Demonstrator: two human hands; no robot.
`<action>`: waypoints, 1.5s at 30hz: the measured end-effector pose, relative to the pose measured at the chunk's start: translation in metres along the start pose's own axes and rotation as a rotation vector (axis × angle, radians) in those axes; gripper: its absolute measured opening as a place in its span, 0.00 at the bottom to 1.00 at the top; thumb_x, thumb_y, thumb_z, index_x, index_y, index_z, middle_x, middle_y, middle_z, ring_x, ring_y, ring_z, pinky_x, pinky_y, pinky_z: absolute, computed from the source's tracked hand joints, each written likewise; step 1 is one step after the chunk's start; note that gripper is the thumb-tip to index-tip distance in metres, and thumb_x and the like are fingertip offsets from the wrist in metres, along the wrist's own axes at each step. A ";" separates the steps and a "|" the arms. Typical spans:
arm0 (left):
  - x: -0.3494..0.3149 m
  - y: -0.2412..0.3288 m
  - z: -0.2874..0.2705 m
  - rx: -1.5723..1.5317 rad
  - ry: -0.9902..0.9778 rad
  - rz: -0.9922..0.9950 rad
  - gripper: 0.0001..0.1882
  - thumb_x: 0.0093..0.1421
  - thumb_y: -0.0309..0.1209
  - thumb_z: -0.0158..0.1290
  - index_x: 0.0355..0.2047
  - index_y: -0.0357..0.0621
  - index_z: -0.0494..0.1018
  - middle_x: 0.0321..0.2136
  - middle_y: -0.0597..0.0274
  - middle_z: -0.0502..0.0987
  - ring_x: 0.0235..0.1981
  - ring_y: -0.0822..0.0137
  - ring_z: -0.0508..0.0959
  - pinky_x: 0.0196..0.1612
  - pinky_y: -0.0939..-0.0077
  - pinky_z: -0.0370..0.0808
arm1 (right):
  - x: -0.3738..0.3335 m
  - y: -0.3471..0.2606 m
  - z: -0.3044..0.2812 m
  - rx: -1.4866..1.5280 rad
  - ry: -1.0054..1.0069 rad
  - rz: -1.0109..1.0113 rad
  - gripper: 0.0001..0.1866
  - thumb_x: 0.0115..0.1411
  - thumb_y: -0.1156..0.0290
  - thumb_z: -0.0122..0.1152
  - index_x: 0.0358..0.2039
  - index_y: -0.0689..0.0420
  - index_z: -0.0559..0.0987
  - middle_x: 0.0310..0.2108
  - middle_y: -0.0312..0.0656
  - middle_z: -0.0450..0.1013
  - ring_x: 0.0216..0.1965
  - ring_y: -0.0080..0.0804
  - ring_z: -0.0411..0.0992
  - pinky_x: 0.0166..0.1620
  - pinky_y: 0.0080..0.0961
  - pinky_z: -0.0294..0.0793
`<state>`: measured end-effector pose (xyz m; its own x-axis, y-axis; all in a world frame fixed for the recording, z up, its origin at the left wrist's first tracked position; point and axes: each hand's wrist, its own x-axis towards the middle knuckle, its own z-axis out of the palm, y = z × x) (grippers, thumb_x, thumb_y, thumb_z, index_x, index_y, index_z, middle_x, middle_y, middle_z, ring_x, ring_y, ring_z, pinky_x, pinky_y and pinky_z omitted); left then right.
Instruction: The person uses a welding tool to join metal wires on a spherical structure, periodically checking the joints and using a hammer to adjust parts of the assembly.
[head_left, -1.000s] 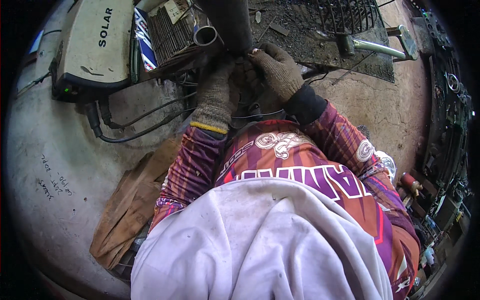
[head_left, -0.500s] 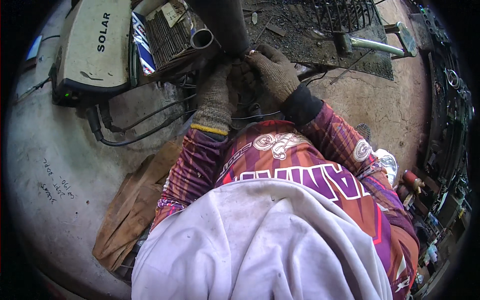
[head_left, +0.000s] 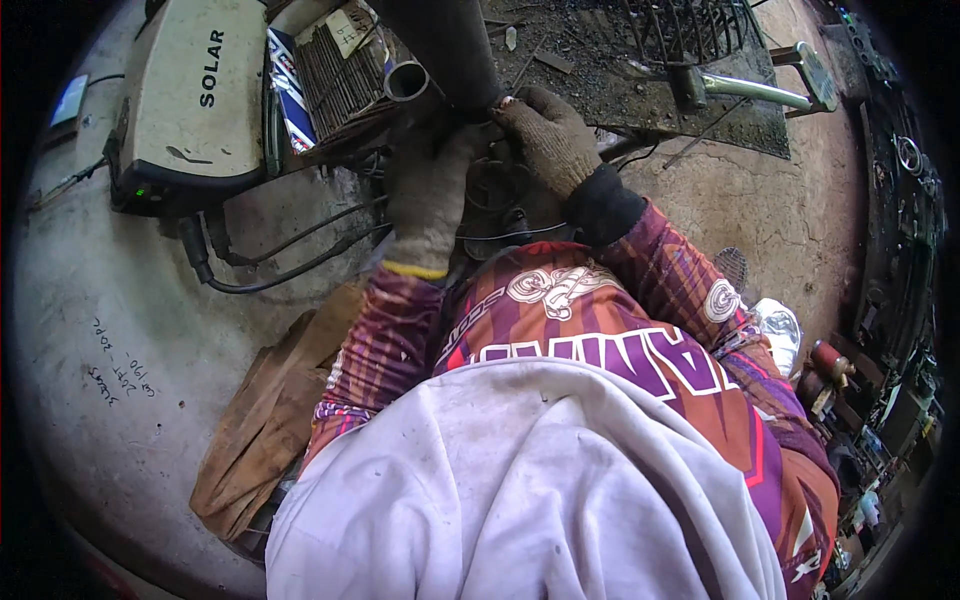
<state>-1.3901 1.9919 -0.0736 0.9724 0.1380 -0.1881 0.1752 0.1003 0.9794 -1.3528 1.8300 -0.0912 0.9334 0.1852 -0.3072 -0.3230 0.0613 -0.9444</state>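
Observation:
A dark, wide metal tube [head_left: 440, 45] comes down from the top middle, and both my gloved hands are at its lower end. My right hand [head_left: 550, 138], in a brown knit glove, has its thumb and fingertips closed at the tube's end. Something small and pale reddish shows at those fingertips, too small to name. My left hand [head_left: 430, 190], gloved with a yellow cuff edge, is just left of the tube's end. Its fingers are in shadow, hidden behind the hand. Dark round metal parts [head_left: 490, 185] lie below, between the hands.
A box of welding rods [head_left: 335, 80] and a short open pipe [head_left: 406, 80] are left of the tube. Further left stands a welding machine [head_left: 190, 95] with thick cables [head_left: 290, 285]. A hammer [head_left: 755, 92] and metal grating [head_left: 690, 35] lie on the gritty table [head_left: 600, 90].
My left hand has shifted slightly down toward me, and its wrist has turned a little. My right hand stays at the tube's end.

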 end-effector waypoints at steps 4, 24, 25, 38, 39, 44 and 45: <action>-0.002 0.036 -0.013 0.833 0.280 0.799 0.32 0.50 0.43 0.70 0.52 0.42 0.73 0.35 0.56 0.80 0.36 0.62 0.80 0.41 0.67 0.77 | -0.006 -0.012 0.003 -0.097 0.045 -0.008 0.20 0.61 0.56 0.56 0.40 0.63 0.79 0.28 0.43 0.77 0.29 0.30 0.74 0.35 0.29 0.72; 0.050 0.051 -0.025 1.278 -0.185 0.932 0.38 0.41 0.63 0.67 0.45 0.50 0.79 0.45 0.62 0.81 0.51 0.59 0.77 0.53 0.64 0.74 | 0.001 -0.004 0.008 -0.168 0.154 -0.038 0.23 0.61 0.55 0.55 0.43 0.65 0.78 0.38 0.54 0.77 0.40 0.47 0.76 0.46 0.39 0.72; 0.046 0.063 -0.019 1.290 -0.190 0.937 0.39 0.41 0.63 0.67 0.45 0.49 0.79 0.45 0.61 0.81 0.51 0.59 0.77 0.53 0.64 0.74 | -0.001 -0.011 0.007 -0.084 0.124 0.029 0.23 0.61 0.55 0.55 0.43 0.65 0.78 0.37 0.53 0.78 0.39 0.46 0.76 0.45 0.38 0.72; 0.050 0.062 -0.022 1.333 -0.220 1.025 0.40 0.41 0.62 0.68 0.47 0.45 0.77 0.43 0.59 0.80 0.45 0.56 0.80 0.47 0.62 0.78 | 0.001 -0.001 0.003 -0.183 0.116 0.023 0.22 0.63 0.55 0.52 0.44 0.63 0.77 0.36 0.54 0.77 0.38 0.45 0.77 0.45 0.38 0.72; 0.050 0.061 -0.021 1.329 -0.220 1.027 0.40 0.41 0.62 0.68 0.47 0.45 0.77 0.43 0.59 0.80 0.45 0.56 0.80 0.47 0.62 0.78 | 0.001 0.003 0.003 -0.215 0.121 0.016 0.22 0.63 0.55 0.52 0.44 0.63 0.77 0.36 0.54 0.77 0.39 0.45 0.77 0.45 0.38 0.72; 0.045 0.062 -0.021 1.350 -0.218 0.955 0.40 0.41 0.61 0.68 0.47 0.44 0.77 0.43 0.59 0.80 0.44 0.54 0.80 0.47 0.62 0.78 | -0.002 -0.009 -0.002 -0.252 0.037 -0.014 0.22 0.64 0.54 0.51 0.43 0.62 0.77 0.35 0.53 0.77 0.39 0.48 0.76 0.46 0.40 0.71; 0.046 0.058 -0.022 1.351 -0.216 0.954 0.40 0.41 0.61 0.68 0.47 0.44 0.77 0.43 0.59 0.80 0.44 0.54 0.80 0.47 0.62 0.78 | 0.001 -0.005 -0.002 -0.252 0.035 -0.014 0.22 0.64 0.54 0.51 0.43 0.62 0.77 0.35 0.53 0.77 0.39 0.48 0.76 0.46 0.40 0.71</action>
<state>-1.3387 2.0261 -0.0274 0.7831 -0.4964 0.3747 -0.5679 -0.8163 0.1053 -1.3501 1.8276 -0.0870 0.9438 0.1513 -0.2939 -0.2652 -0.1841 -0.9465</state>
